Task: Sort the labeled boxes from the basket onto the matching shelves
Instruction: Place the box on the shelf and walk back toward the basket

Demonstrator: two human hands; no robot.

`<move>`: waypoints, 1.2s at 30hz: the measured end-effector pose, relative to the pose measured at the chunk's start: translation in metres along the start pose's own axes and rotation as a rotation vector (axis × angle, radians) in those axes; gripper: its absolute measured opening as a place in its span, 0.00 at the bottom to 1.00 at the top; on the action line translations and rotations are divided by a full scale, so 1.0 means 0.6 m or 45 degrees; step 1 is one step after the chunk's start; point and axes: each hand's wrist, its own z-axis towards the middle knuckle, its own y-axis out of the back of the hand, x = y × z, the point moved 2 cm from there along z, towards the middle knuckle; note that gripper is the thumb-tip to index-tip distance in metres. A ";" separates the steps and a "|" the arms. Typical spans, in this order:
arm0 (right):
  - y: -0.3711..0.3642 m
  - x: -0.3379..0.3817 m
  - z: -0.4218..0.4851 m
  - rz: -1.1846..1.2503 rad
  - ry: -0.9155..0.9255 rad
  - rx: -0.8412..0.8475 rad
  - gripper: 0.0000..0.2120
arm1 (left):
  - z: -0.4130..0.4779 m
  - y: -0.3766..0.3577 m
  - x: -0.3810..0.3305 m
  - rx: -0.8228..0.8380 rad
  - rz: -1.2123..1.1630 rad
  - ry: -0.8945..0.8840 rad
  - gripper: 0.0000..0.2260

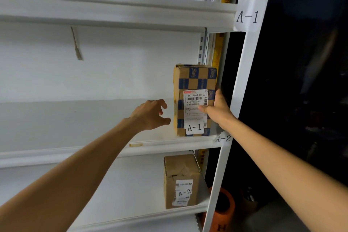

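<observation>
Cardboard printed with blue checks makes up the A-1 box, which stands upright at the right end of a white metal shelf, close against the perforated rear upright. A white shipping label and a slip reading "A-1" sit on its front face. The right hand is clamped on the box: the thumb presses across the shipping label on the front, while the fingers wrap round the right side, where they pass partly out of sight. The left hand is open and holds nothing; its fingers are spread and curled a little, the tips just beside the box's left edge but apart from it, with a clear gap showing between them and the cardboard. Both forearms reach up from the lower corners of the view.

On the front post, a paper tag reading "A-1" is fixed at the level of the shelf board above, and a tag reading "A-2" is fixed at the board the box stands on. One level lower, a plain brown A-2 box stands upright at the right end of its shelf, with a slip marked "A-2" on its front. An orange object shows behind the post near the floor.
</observation>
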 end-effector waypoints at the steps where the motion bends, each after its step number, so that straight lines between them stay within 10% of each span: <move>1: 0.002 0.004 0.000 -0.016 -0.013 0.011 0.31 | -0.003 0.003 -0.001 -0.005 0.004 0.001 0.23; 17: -0.026 0.065 -0.089 -0.572 0.080 -0.278 0.29 | -0.135 0.073 0.043 -0.088 -0.031 0.065 0.22; 36: -0.578 0.343 -0.471 -0.670 1.069 1.269 0.30 | -0.691 0.206 0.411 -0.227 0.214 0.958 0.22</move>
